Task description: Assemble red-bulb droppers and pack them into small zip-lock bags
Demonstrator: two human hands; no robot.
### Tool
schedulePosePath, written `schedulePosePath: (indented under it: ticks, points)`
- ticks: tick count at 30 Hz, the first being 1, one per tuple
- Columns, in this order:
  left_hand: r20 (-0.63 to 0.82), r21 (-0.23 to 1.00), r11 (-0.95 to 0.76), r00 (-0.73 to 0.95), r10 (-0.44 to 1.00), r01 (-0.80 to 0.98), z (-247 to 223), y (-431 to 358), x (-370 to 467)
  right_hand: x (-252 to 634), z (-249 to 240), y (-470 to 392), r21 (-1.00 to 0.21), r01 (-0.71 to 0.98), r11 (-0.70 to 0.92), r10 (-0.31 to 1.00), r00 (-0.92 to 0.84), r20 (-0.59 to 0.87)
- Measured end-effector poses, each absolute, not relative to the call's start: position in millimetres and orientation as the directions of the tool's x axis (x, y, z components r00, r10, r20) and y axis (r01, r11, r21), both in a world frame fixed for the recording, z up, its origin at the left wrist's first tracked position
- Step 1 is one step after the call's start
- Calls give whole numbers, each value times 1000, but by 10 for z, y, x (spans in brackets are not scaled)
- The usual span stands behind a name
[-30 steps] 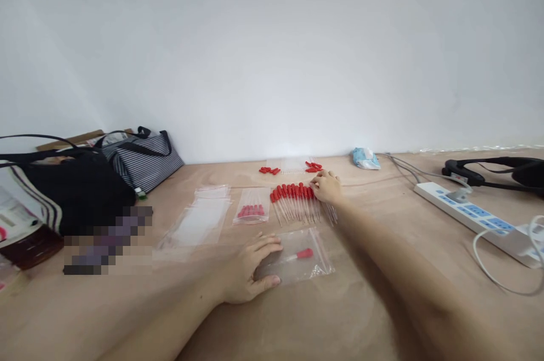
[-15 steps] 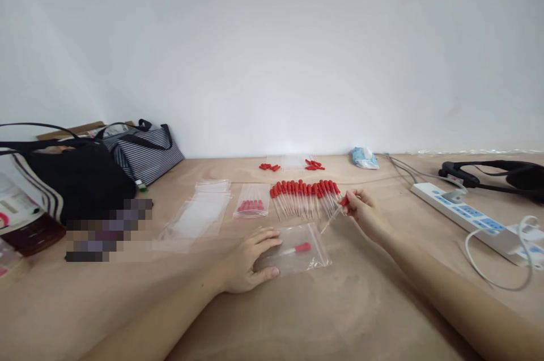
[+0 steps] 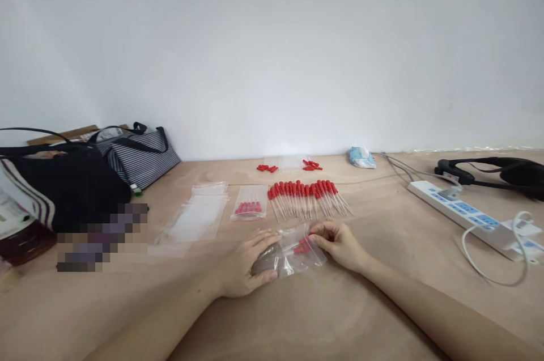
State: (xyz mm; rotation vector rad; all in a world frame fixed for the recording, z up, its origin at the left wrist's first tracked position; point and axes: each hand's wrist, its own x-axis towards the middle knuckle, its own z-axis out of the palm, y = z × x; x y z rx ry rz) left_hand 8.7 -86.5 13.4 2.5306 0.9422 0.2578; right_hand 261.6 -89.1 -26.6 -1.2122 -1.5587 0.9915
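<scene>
My left hand (image 3: 250, 262) rests on the left side of a clear zip bag (image 3: 287, 267), its thumb and fingers spread apart. Inside the bag lie red-bulbed droppers (image 3: 301, 246). At the bag's right opening, my right hand (image 3: 338, 245) pinches a red-bulbed dropper, its tube inside the bag. Beyond the hands, a row of red-bulbed droppers (image 3: 301, 196) lies fanned out. A closed-looking bag with several red bulbs (image 3: 249, 207) lies left of that row.
Flat clear bags (image 3: 193, 216) lie at the left, near a black bag (image 3: 76, 185) and a striped bag (image 3: 144, 157). Loose red bulbs (image 3: 312, 165) sit by the wall. A power strip (image 3: 463, 211) and black headset (image 3: 488, 173) are at the right.
My right hand has moved left and nearer, bringing its dropper from beside the row into the bag. My left hand stays on the bag. The view has shifted slightly.
</scene>
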Motion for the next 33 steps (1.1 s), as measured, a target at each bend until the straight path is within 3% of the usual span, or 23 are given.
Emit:
schedulePosePath:
  ticks: [2,4,10,13,15,18,20,22,27,33]
  points:
    - [19,455,-675,752,659,581,131,-863,88,2609,-256,-891,-864,416,285,958,-164,236]
    - [21,457,-675,751,660,580,122,-858,85,2597,-244,-893,-836,462,298,953,-190,235]
    - [65,475,-689,759,648,547,114,-850,78,2627,-285,-866,-957,240,165,951,-296,90]
    - [62,476,-698,771,634,535,135,-854,86,2751,-246,-706,-910,354,217,967,-207,150]
    - [51,475,-697,774,631,537,137,-854,85,2841,-178,-519,-784,557,274,955,-63,289]
    - [53,480,-695,773,632,535,114,-847,68,2911,-70,-184,-484,846,224,888,28,458]
    - [55,483,-696,774,630,532,96,-843,56,2904,-31,21,-340,921,191,879,-7,477]
    - [64,471,-702,773,631,534,88,-842,53,2876,-23,183,-292,937,194,893,-46,447]
    - [184,441,-741,757,626,506,112,-850,78,2849,-26,393,-376,900,218,910,-48,412]
    - [168,499,-728,771,614,471,112,-849,78,2981,95,273,-572,765,297,915,-56,399]
